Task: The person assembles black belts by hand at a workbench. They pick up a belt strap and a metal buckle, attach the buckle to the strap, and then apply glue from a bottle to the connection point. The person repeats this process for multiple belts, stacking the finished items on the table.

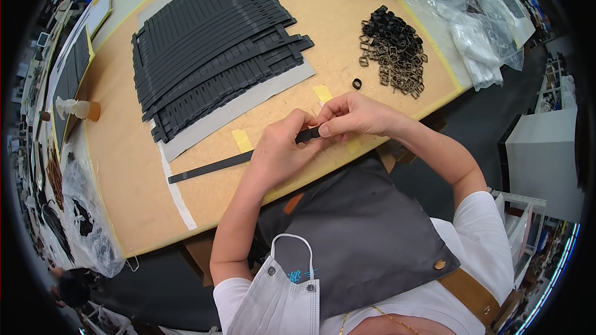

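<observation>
A narrow black strap (214, 168) lies slantwise across the near part of the table, its far end by a white tape strip. My left hand (282, 147) is closed around it near its other end. Thumb and fingers of my right hand (352, 118) pinch that end, where a small dark band seems to sit across the strap; my fingers partly hide it. Just beyond my right hand lies a single black loop (357, 84). Farther right are a heap of black loops (390, 28) and a heap of metal buckles (400, 65).
Stacked black straps (211, 43) rest on grey sheet material (248, 96) at the back left. A small bottle (92, 110) stands at the left. Clear plastic bags (472, 37) cover the far right corner. Yellow tape (242, 141) marks the table (143, 211).
</observation>
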`<move>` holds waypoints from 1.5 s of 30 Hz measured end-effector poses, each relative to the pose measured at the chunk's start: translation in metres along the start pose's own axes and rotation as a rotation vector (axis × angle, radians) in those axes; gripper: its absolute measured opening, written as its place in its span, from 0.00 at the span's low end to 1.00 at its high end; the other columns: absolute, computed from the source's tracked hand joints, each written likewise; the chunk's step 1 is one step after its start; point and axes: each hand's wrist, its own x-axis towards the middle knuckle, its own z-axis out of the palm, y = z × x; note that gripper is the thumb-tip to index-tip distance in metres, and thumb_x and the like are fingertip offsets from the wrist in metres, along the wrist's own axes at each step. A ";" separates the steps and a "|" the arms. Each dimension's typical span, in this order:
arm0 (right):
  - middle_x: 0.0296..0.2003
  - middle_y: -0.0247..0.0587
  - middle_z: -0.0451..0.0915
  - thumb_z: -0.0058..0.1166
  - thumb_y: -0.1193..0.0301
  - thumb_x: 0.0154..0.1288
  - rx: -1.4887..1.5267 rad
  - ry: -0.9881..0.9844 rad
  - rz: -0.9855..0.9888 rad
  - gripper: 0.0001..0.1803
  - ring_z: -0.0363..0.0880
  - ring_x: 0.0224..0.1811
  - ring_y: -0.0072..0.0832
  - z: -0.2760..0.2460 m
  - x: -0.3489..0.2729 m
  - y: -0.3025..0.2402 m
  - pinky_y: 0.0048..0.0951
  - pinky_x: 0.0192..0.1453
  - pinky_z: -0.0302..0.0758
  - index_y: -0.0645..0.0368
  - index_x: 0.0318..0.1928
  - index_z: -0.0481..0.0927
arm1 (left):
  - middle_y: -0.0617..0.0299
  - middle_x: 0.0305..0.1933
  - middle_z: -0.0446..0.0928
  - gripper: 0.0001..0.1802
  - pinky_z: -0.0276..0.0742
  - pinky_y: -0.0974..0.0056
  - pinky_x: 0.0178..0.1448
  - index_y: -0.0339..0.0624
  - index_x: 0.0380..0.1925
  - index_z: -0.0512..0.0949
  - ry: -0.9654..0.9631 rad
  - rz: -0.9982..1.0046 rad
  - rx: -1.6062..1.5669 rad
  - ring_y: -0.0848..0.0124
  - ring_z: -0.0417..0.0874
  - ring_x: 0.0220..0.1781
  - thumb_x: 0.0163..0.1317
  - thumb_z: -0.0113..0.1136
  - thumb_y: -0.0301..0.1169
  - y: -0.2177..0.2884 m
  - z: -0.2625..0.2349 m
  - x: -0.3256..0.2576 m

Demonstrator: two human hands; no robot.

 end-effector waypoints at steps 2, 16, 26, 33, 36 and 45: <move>0.31 0.33 0.85 0.71 0.63 0.65 0.003 0.016 -0.005 0.14 0.82 0.33 0.17 0.000 -0.002 -0.002 0.21 0.39 0.79 0.62 0.41 0.87 | 0.58 0.32 0.85 0.13 0.82 0.67 0.37 0.36 0.38 0.81 0.000 0.012 0.009 0.72 0.87 0.32 0.55 0.75 0.25 -0.001 -0.002 0.000; 0.33 0.31 0.85 0.73 0.65 0.65 -0.024 0.009 0.005 0.14 0.81 0.33 0.15 -0.004 -0.003 -0.001 0.19 0.36 0.78 0.62 0.42 0.87 | 0.56 0.30 0.84 0.11 0.80 0.65 0.35 0.35 0.37 0.79 -0.051 -0.044 -0.027 0.69 0.85 0.29 0.56 0.72 0.24 -0.006 -0.004 0.000; 0.31 0.33 0.85 0.74 0.63 0.64 -0.025 0.036 0.002 0.15 0.81 0.30 0.17 -0.002 -0.002 0.001 0.20 0.38 0.80 0.62 0.40 0.88 | 0.62 0.28 0.82 0.11 0.78 0.70 0.32 0.37 0.35 0.80 -0.017 -0.020 -0.017 0.77 0.82 0.27 0.54 0.73 0.25 -0.006 -0.001 0.000; 0.31 0.33 0.85 0.74 0.62 0.63 -0.041 0.035 0.002 0.15 0.81 0.31 0.17 -0.002 -0.001 0.001 0.20 0.38 0.80 0.62 0.39 0.88 | 0.62 0.28 0.82 0.11 0.78 0.69 0.33 0.37 0.36 0.80 -0.010 -0.005 -0.006 0.76 0.82 0.27 0.55 0.73 0.25 -0.007 0.000 -0.001; 0.32 0.33 0.85 0.74 0.62 0.63 -0.052 0.037 0.003 0.15 0.80 0.31 0.17 -0.002 -0.001 0.001 0.20 0.38 0.79 0.61 0.39 0.88 | 0.61 0.28 0.83 0.11 0.79 0.69 0.34 0.37 0.36 0.80 -0.007 0.009 -0.008 0.76 0.82 0.28 0.54 0.73 0.25 -0.008 0.001 -0.001; 0.30 0.32 0.84 0.72 0.66 0.63 -0.040 0.039 0.004 0.12 0.79 0.30 0.16 0.001 -0.001 0.000 0.19 0.36 0.77 0.62 0.38 0.87 | 0.60 0.30 0.84 0.11 0.80 0.69 0.35 0.36 0.36 0.81 -0.026 0.000 -0.001 0.75 0.84 0.30 0.55 0.73 0.25 -0.007 0.000 -0.001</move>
